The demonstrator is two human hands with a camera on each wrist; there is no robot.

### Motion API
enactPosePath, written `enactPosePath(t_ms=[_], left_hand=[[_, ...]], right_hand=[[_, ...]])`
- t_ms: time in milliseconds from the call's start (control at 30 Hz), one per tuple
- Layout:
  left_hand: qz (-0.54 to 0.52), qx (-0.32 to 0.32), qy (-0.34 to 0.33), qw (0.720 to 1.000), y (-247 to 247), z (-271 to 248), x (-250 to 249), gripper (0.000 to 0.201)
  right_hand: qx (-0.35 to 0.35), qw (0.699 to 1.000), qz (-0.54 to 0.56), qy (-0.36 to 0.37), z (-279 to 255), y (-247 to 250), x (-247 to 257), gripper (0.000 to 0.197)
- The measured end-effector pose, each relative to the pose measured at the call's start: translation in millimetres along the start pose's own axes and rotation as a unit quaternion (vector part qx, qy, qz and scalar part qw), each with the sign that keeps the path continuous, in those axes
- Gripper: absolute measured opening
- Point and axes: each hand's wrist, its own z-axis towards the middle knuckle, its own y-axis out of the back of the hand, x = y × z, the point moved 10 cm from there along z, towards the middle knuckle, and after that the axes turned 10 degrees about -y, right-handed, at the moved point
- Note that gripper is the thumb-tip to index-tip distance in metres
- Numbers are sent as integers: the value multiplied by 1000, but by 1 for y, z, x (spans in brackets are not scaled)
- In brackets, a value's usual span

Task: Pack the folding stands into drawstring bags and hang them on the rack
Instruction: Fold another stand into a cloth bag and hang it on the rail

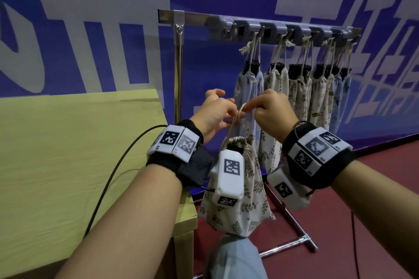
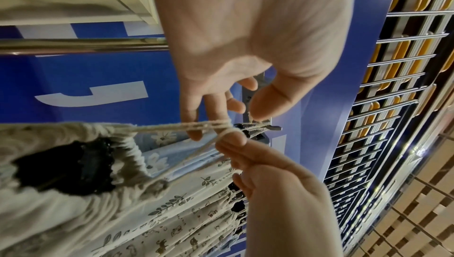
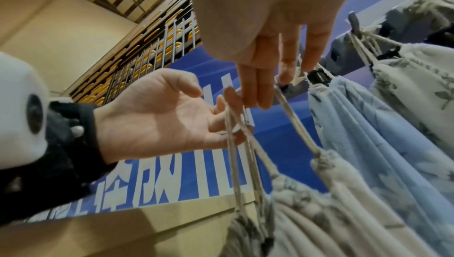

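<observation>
A cream leaf-print drawstring bag hangs in front of me by its cords, with a black folding stand showing at its gathered mouth. My right hand pinches the cord loop at the top; in the left wrist view the cord is wrapped round its fingertip. My left hand is just left of it, with palm and thumb apart and relaxed fingers touching the cords. Both hands are below the rack's hook rail. The bag hangs under my right hand.
Several filled bags hang from the rail's hooks; the leftmost hook holds nothing. A light wooden table stands at my left, touching the rack's post. The rack's metal foot lies on the red floor.
</observation>
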Motion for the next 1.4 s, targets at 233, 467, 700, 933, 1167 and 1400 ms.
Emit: enactPosePath(t_ms=[233,467,700,933,1167,1400], left_hand=[[11,2,-26,1000,1,-2,-9,48],[9,-15,-67,998,18,13,-38,39],[105,0,-87,991,21,52,-82,43],[100,-4,-110,989,14,95,-140,37],[132,-17,-137,982,14,137,-161,46],[94,-21,-153,984,11,157,-143,62]], right_hand=[[64,982,148,-97,9,-24,-30,41],[242,918,288,-126,6,-63,-17,23],[192,922,331,-51,46,-40,0,18],[167,891,415,-82,98,-4,12,20],[44,893,430,-128,149,16,8,28],[-17,882,411,-228,175,-1,-13,28]])
